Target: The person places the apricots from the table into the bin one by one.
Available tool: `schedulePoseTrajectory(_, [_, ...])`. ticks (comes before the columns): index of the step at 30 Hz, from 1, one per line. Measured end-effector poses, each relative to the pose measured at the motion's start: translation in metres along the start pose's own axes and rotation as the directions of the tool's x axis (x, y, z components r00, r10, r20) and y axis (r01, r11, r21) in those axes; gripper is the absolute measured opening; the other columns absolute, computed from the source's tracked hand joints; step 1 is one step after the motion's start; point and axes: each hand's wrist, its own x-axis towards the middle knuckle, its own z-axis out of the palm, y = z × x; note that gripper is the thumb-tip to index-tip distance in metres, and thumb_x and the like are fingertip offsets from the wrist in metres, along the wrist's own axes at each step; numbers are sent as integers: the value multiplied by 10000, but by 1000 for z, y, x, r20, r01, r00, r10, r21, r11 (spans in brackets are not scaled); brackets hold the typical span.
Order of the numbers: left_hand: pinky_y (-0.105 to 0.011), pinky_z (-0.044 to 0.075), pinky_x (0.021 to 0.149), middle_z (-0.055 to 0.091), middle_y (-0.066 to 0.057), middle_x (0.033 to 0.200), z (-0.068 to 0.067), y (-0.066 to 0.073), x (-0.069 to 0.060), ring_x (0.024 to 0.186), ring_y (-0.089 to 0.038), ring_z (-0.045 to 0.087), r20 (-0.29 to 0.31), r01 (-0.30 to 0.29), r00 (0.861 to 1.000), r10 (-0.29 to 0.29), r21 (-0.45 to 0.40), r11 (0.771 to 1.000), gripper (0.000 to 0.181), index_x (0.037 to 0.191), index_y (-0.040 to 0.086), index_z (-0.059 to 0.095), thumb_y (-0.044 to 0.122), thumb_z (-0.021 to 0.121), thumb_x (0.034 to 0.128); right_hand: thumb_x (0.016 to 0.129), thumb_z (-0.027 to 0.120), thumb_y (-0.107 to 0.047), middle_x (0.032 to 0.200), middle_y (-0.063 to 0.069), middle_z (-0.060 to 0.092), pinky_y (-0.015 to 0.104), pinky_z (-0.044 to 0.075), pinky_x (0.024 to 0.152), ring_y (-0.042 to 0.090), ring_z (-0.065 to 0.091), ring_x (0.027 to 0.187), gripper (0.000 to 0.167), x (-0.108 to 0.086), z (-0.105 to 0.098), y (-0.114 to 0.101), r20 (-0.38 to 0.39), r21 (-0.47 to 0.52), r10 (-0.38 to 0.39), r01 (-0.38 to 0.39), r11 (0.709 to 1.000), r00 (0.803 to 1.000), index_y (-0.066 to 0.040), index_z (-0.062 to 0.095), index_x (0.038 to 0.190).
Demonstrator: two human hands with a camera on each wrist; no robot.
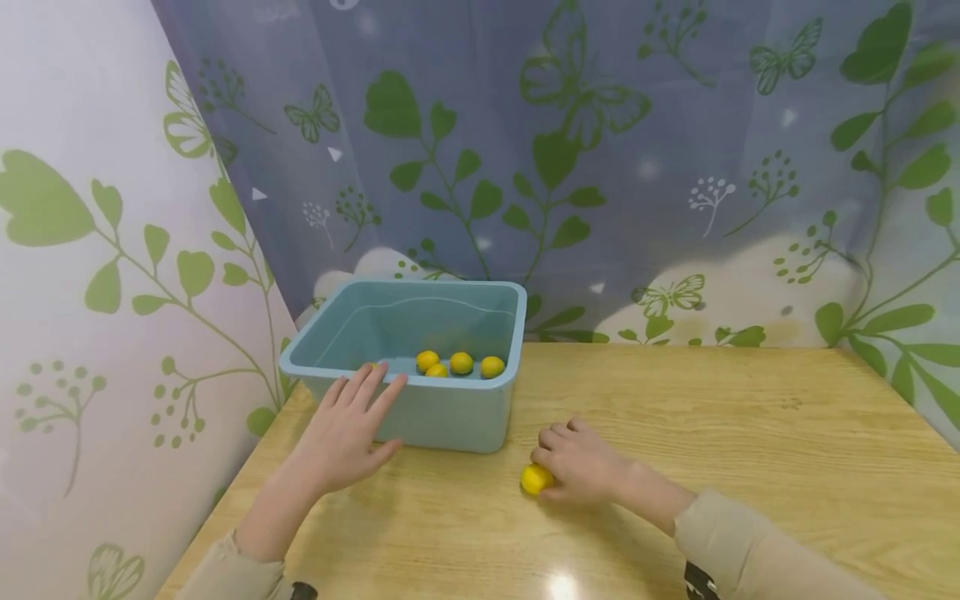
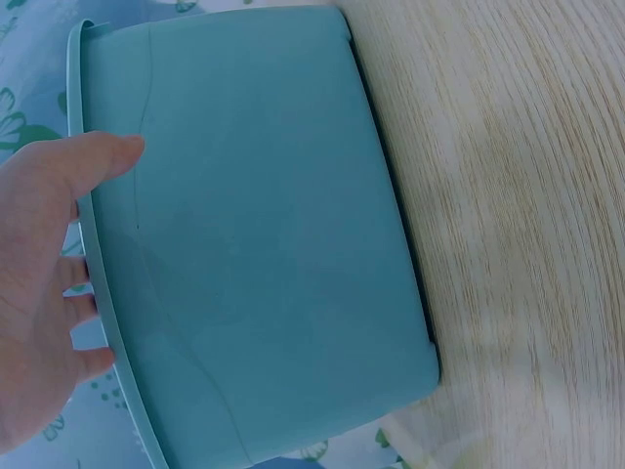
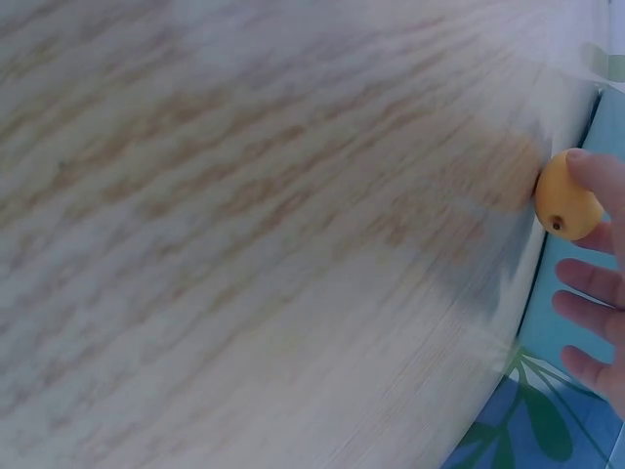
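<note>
My right hand [image 1: 581,462] pinches a yellow lemon [image 1: 536,479] at the tabletop, to the right of a blue-green plastic bin [image 1: 450,417]. In the right wrist view the lemon [image 3: 566,200] sits between thumb and forefinger, its stem end showing, while the other fingers are apart from it. My left hand [image 1: 348,433] is at the bin's front rim, fingers straight and spread. The left wrist view shows the thumb outside the front wall [image 2: 254,234] and the fingertips partly hidden past the rim. Several lemons [image 1: 461,363] lie on the bin's floor; the front wall and left hand hide part of them.
The bin stands at the back left of a wood-grain table [image 1: 712,433]. Behind it hangs a blue-grey curtain [image 1: 480,167] printed with leaves and butterflies. A pale patterned sheet [image 1: 135,333] borders the table on the left.
</note>
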Motion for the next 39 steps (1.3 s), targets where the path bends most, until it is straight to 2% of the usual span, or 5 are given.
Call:
schedulePoseTrajectory(10, [-562, 280, 1016, 315, -232, 1435, 2, 0, -1, 1298, -394, 307, -14, -9, 1000, 10, 6, 1000, 799, 1432, 67, 333, 429, 673, 807, 753, 673, -488, 863, -34, 500, 364, 399, 732, 152, 463, 795, 360, 3, 0, -1, 27, -6, 8, -8, 1000, 1000, -160, 606, 883])
schedulePoseTrajectory(18, [-567, 280, 1013, 313, -228, 1437, 2, 0, -1, 1300, -392, 303, -19, -5, 1000, 5, -4, 1000, 799, 1428, 69, 341, 429, 679, 799, 720, 709, -430, 886, -23, 518, 408, 402, 771, 170, 480, 830, 344, 4, -11, 4, -71, 33, 43, -41, 999, 997, -137, 618, 878])
schedulePoseTrajectory(29, [-568, 275, 1016, 314, -228, 1437, 1, 0, 0, 1297, -399, 309, -20, -3, 1000, 3, -12, 1000, 796, 1428, 68, 337, 421, 681, 802, 731, 732, -398, 861, -29, 514, 360, 375, 717, 172, 483, 814, 342, 6, -37, 20, -150, 66, 101, -92, 994, 984, -124, 629, 907])
schedulePoseTrajectory(39, [-565, 280, 1014, 316, -233, 1432, 1, 0, -1, 1298, -394, 302, -24, -15, 1000, 15, -2, 1000, 798, 1424, 61, 339, 416, 684, 799, 738, 721, -416, 876, -22, 518, 391, 384, 736, 189, 493, 834, 356, 12, -61, 36, -208, 80, 136, -122, 989, 969, -118, 635, 914])
